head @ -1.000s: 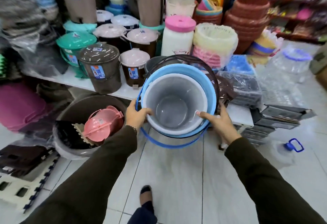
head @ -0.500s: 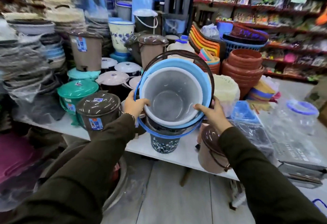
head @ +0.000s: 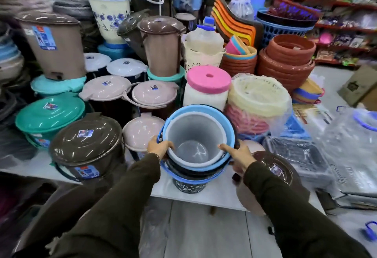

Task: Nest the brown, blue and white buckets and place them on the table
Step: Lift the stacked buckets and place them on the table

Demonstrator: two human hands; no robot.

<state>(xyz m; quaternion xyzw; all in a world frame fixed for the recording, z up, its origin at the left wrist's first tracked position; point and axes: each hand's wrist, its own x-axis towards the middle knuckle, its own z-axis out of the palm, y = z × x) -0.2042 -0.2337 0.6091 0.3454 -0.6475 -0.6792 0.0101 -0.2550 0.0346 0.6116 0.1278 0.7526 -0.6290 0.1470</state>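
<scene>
Both hands, left hand (head: 160, 148) and right hand (head: 237, 156), grip the nested buckets (head: 195, 135), now lowered from chest height onto a patterned bin (head: 188, 186) at the table (head: 220, 196) near edge; placement nearly complete.

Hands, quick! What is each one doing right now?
Left hand: closed on the left rim of the nested buckets.
Right hand: closed on the right rim of the same buckets.
</scene>
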